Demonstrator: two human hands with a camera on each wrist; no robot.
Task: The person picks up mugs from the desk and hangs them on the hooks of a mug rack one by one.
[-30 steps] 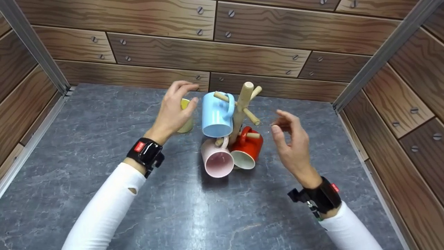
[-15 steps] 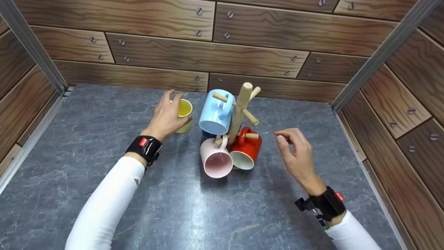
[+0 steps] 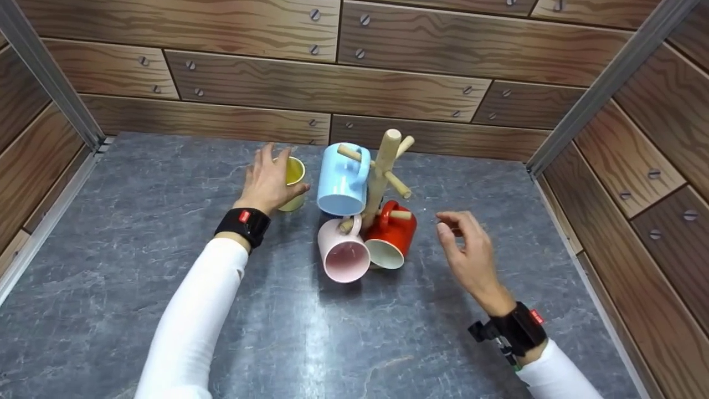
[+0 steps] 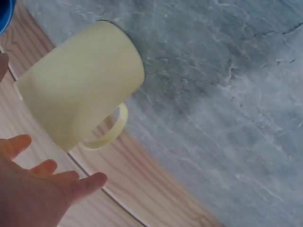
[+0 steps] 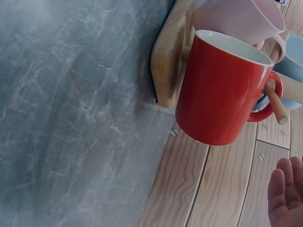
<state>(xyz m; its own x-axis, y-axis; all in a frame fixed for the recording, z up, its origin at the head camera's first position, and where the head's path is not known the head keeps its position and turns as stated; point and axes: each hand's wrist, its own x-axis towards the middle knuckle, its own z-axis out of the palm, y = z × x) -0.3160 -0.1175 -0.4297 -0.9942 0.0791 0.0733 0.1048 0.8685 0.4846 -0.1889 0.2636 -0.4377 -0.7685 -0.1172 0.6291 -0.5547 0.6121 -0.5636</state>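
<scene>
A pale yellow mug (image 3: 296, 172) stands upright on the grey tabletop, left of a wooden mug tree (image 3: 379, 183). My left hand (image 3: 266, 180) is over its near left side, thumb and fingers spread. In the left wrist view those fingers (image 4: 90, 184) show apart from the mug's rim, and the handle (image 4: 111, 135) points away from the blue mug side. On the tree's pegs hang a light blue mug (image 3: 340, 183), a pink mug (image 3: 332, 238) and a red mug (image 3: 401, 233), mouths tilted down. To the right of the red mug, my right hand (image 3: 471, 252) hovers with loosely bent fingers, holding nothing.
Two bare upper pegs (image 3: 397, 185) of the tree stick out to the right and back. A wood-patterned wall (image 3: 249, 83) closes off the back, and another wall (image 3: 631, 183) the right side. Something blue (image 4: 4, 14) shows at the left wrist view's corner.
My left hand has moved from above the gap beside the light blue mug, left and down to the yellow mug. The right hand has drawn slightly down. The light blue mug swayed on its peg.
</scene>
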